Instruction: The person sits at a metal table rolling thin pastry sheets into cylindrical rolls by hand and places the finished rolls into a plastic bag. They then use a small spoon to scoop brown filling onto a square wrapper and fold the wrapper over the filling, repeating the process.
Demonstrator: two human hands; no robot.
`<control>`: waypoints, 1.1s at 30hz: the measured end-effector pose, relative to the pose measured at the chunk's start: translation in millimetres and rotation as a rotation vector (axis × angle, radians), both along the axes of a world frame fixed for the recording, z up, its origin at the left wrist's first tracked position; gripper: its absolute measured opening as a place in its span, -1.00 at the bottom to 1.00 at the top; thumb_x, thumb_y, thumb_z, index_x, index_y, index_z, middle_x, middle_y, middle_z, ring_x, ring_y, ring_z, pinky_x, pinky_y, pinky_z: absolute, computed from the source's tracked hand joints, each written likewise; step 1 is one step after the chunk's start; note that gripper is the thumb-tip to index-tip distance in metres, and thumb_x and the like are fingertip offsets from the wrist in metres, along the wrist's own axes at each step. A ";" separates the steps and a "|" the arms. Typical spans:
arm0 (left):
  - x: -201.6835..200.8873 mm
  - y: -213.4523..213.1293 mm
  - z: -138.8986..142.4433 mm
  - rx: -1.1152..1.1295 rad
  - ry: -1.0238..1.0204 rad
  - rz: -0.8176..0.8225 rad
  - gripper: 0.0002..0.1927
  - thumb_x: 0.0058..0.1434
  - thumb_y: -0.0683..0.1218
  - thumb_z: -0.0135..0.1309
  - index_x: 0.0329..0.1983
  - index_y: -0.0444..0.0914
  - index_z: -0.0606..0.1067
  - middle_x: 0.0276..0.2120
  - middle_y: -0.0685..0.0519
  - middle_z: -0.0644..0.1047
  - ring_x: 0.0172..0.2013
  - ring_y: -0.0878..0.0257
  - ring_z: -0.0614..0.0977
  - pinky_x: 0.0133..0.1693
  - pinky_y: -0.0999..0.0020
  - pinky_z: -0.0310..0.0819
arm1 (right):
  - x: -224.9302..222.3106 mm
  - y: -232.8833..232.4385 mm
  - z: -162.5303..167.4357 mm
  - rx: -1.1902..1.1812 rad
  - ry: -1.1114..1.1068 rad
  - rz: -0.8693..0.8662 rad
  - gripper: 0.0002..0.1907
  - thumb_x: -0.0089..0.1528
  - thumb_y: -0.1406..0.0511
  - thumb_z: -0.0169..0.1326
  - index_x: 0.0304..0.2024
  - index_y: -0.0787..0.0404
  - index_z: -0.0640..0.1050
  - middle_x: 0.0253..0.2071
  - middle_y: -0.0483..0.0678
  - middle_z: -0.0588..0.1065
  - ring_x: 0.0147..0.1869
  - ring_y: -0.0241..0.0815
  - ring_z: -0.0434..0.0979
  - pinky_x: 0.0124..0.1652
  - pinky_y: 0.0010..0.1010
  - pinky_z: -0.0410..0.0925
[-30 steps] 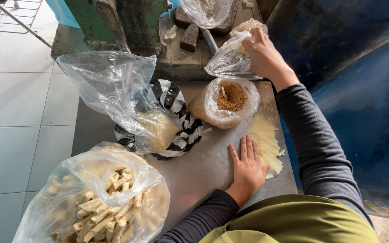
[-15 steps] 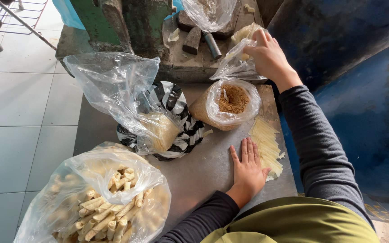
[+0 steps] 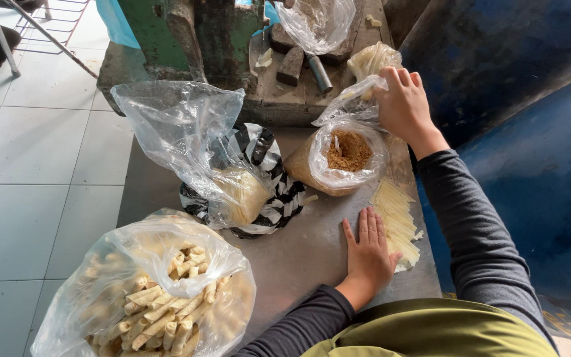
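My left hand point(image 3: 367, 254) lies flat, fingers spread, on the grey metal table point(image 3: 299, 258), its side touching a pale stack of thin wrapper sheets point(image 3: 396, 221). My right hand point(image 3: 402, 106) reaches forward and grips the edge of a clear plastic bag point(image 3: 355, 99) at the table's far side. Just below that hand stands an open clear bag of brown crumbly filling point(image 3: 346, 153).
A large clear bag of pale rolled sticks point(image 3: 156, 297) sits at the front left. A clear bag in a black-and-white striped bag point(image 3: 246, 185) stands mid-table. Behind are a green machine point(image 3: 186, 33), a wooden block, another clear bag point(image 3: 317, 23). Blue wall at right, tiled floor left.
My right hand has drawn slightly nearer with the clear bag's edge. My left hand has stayed flat on the table.
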State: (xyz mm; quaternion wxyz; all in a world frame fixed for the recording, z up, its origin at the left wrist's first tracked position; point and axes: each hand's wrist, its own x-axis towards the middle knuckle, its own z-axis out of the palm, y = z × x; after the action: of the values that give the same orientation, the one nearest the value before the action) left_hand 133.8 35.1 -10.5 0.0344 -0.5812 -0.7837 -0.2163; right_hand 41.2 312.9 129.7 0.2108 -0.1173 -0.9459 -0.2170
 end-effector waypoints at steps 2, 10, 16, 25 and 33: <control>0.9 -0.4 -0.2 0.017 -0.025 -0.005 0.02 0.21 0.34 0.00 0.43 -0.54 0.15 0.48 -0.40 0.06 0.51 -0.20 -0.01 0.34 -0.47 -0.31 | 0.6 0.5 -4.9 -0.053 0.036 -0.042 -0.77 0.18 0.37 0.12 -0.14 0.15 0.70 0.24 -0.04 0.38 0.32 -0.07 0.31 0.25 -0.25 0.18; -1.2 -3.2 1.0 0.090 -0.027 -0.004 0.04 0.18 0.33 0.05 0.42 -0.57 0.18 0.47 -0.42 0.10 0.51 -0.22 0.03 0.35 -0.48 -0.30 | -21.1 -4.6 -4.6 -0.355 0.119 -0.029 -0.86 0.24 0.18 0.27 -0.20 0.03 0.72 0.23 -0.03 0.36 0.31 0.04 0.24 0.22 -0.10 0.10; 0.0 -3.7 -0.4 0.108 -0.019 -0.001 0.03 0.20 0.33 0.04 0.42 -0.58 0.19 0.47 -0.43 0.11 0.51 -0.23 0.04 0.35 -0.50 -0.28 | -22.9 -6.3 -4.8 -0.273 0.074 -0.046 -0.70 0.06 0.16 0.40 -0.17 0.02 0.72 0.23 -0.01 0.36 0.32 0.05 0.22 0.21 -0.10 0.08; -3.2 -1.7 -4.5 -0.002 0.012 -0.016 0.00 0.25 0.33 -0.08 0.45 -0.53 0.09 0.49 -0.39 0.00 0.51 -0.21 -0.06 0.33 -0.50 -0.37 | 4.7 -31.8 24.2 -0.330 0.305 -0.004 -0.87 0.22 0.30 0.37 -0.20 0.06 0.67 0.21 -0.02 0.36 0.27 0.04 0.26 0.20 -0.13 0.15; -5.5 -0.7 -1.4 -0.201 -0.062 -0.060 0.00 0.30 0.35 -0.17 0.50 -0.50 0.00 0.52 -0.36 -0.13 0.52 -0.18 -0.19 0.32 -0.50 -0.47 | 46.5 -61.2 53.2 -0.265 0.391 0.014 -0.84 0.23 0.39 0.28 -0.14 0.12 0.64 0.25 0.00 0.33 0.30 0.04 0.28 0.25 -0.17 0.19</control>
State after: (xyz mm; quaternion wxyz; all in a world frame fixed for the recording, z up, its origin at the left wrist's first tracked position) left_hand 128.3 34.5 -11.9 -0.0548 -0.5979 -0.7845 -0.1555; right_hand 87.8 251.7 182.9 0.3743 -0.1773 -0.9080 -0.0627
